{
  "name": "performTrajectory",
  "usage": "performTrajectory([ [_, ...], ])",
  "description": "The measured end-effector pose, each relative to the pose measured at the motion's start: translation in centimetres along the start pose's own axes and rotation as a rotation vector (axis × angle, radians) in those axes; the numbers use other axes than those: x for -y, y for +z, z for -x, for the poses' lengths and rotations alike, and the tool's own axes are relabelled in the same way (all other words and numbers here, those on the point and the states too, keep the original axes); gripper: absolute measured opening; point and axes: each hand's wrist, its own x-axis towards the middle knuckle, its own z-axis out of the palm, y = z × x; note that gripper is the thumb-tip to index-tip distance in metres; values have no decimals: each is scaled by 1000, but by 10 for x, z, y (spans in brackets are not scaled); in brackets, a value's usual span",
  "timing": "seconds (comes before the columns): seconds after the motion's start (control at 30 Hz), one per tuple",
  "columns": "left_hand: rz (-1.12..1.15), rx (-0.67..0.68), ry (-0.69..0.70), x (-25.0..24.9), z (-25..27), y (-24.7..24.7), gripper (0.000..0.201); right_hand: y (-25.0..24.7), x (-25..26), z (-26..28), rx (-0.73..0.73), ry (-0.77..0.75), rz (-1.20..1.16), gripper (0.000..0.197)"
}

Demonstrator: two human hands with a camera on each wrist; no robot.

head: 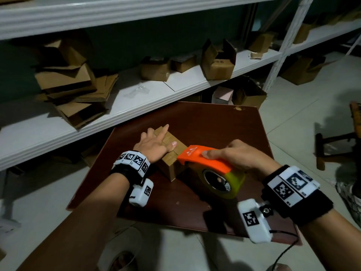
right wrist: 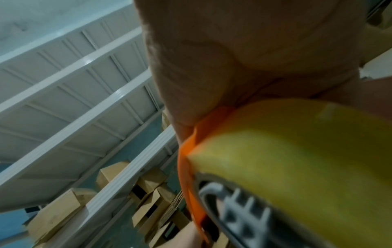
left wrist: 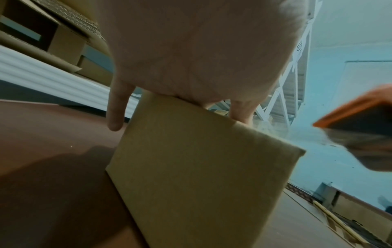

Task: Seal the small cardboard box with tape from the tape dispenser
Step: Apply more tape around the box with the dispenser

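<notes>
A small brown cardboard box point(head: 172, 165) stands on the dark red-brown table point(head: 224, 124). My left hand point(head: 156, 143) lies flat on the box's top with fingers spread and straight, holding the flaps down. In the left wrist view the box's side point(left wrist: 201, 167) fills the middle under my palm point(left wrist: 201, 50). My right hand point(head: 240, 155) grips the orange tape dispenser point(head: 205, 156) with its yellowish tape roll point(head: 230, 182). The dispenser's front end sits at the box's near top edge. The right wrist view shows the roll point(right wrist: 297, 159) and orange frame point(right wrist: 186, 167) close up.
White metal shelving point(head: 136, 98) runs behind the table with flattened cardboard point(head: 78, 90) and several open boxes point(head: 216, 61). A dark wooden stool point(head: 336, 141) stands at the right. Pale tiled floor point(head: 293, 106) surrounds the table.
</notes>
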Motion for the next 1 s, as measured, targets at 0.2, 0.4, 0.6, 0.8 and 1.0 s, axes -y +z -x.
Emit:
performTrajectory([
  [0.2, -5, -2, -7, -2, 2, -1, 82, 2, -3, 10, 16, 37, 91, 85],
  [0.4, -27, 15, -3, -4, 3, -1, 82, 4, -3, 7, 44, 65, 67, 92],
  [0.6, -266, -112, 312, -11, 5, 13, 69, 3, -3, 4, 68, 88, 55, 94],
  [0.8, -139, -80, 354, -11, 2, 21, 58, 2, -7, 3, 62, 89, 72, 95],
  [1.0, -177, -95, 322, -15, 4, 22, 89, 6, -5, 0, 79, 96, 113, 97],
])
